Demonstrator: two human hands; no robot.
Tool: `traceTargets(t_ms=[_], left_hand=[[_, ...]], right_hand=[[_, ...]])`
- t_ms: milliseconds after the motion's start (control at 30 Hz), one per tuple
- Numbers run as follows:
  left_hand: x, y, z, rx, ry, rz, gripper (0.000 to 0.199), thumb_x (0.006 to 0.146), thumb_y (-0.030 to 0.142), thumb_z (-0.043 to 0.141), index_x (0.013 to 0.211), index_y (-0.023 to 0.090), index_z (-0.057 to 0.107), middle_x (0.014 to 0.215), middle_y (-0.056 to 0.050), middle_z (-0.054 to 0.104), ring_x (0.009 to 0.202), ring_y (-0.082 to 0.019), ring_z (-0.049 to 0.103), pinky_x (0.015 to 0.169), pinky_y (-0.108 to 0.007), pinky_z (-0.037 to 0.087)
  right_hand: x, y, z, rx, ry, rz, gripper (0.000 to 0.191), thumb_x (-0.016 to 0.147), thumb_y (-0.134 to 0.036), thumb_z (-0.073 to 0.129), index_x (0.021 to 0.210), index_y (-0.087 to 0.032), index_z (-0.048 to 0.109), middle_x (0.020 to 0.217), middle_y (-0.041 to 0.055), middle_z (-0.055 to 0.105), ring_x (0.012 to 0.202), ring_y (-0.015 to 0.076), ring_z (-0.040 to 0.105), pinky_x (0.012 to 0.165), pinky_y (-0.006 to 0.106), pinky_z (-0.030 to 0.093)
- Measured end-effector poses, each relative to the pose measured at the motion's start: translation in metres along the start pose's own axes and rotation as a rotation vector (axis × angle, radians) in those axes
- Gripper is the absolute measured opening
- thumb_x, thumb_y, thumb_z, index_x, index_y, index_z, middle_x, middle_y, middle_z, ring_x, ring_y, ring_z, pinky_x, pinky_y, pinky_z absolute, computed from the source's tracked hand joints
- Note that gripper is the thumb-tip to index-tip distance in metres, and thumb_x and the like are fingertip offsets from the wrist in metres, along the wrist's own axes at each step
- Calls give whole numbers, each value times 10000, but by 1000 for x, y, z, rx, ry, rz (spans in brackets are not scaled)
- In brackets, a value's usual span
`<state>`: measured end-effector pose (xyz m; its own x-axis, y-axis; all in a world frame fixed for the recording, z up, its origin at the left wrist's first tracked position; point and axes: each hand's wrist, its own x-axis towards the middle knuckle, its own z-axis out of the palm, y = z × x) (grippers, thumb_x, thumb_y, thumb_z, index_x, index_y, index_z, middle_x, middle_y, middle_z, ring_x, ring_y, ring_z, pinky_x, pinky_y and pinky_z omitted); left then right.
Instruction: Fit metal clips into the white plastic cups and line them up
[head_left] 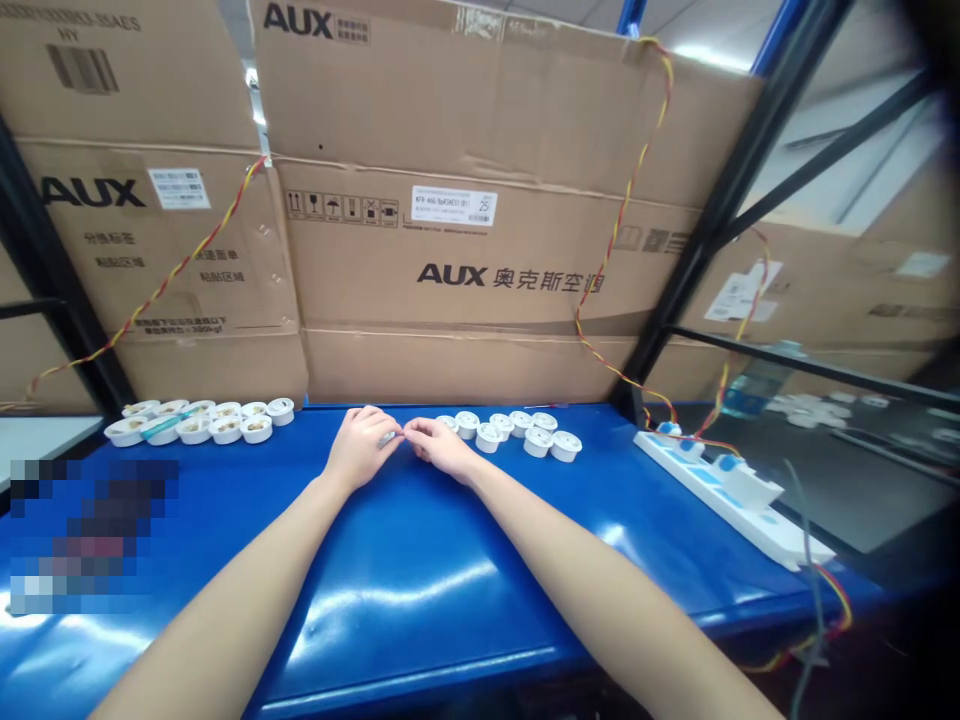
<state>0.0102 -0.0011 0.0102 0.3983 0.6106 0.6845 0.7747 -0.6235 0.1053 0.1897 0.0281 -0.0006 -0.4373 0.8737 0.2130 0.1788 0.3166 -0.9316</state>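
My left hand [361,447] is closed near the back of the blue table, its fingers curled around a small pale piece [386,439] that is mostly hidden. Right beside it, my right hand [442,447] has thumb and fingertips pinched together at that piece; what sits in the pinch is too small to make out. Just to the right of my right hand stand several round white plastic caps [538,441]. On the left, several white cups [226,429] with brownish contents form two rows, and a teal strip-like object [161,428] lies across some of them.
Large cardboard boxes [465,345] form a wall behind the blue table [420,580]. A white power strip [739,510] with plugs lies at the right edge. Twisted red-yellow wires [637,170] hang there. A blurred-out item [90,530] is at the left.
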Motion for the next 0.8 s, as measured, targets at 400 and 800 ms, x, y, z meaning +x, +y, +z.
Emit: traceTargets(t_ms=[400, 800], left_hand=[[-5, -10, 11, -80, 24, -252, 530, 703, 389, 714, 1185, 245, 547, 1244, -91, 584, 1150, -294, 519, 911, -431, 428], [-7, -8, 12, -484, -166, -228, 447, 713, 250, 625, 1147, 240, 522, 1118, -35, 662, 1018, -226, 630, 866, -345, 486]], right_hand=[[3, -3, -2, -209, 145, -163, 247, 845, -406, 510, 809, -187, 617, 764, -1, 625, 691, 137, 540, 672, 259, 418], [-5, -13, -3, -647, 168, -357, 194, 912, -329, 497, 904, -215, 655, 922, 40, 658, 831, 170, 574, 772, 278, 399]])
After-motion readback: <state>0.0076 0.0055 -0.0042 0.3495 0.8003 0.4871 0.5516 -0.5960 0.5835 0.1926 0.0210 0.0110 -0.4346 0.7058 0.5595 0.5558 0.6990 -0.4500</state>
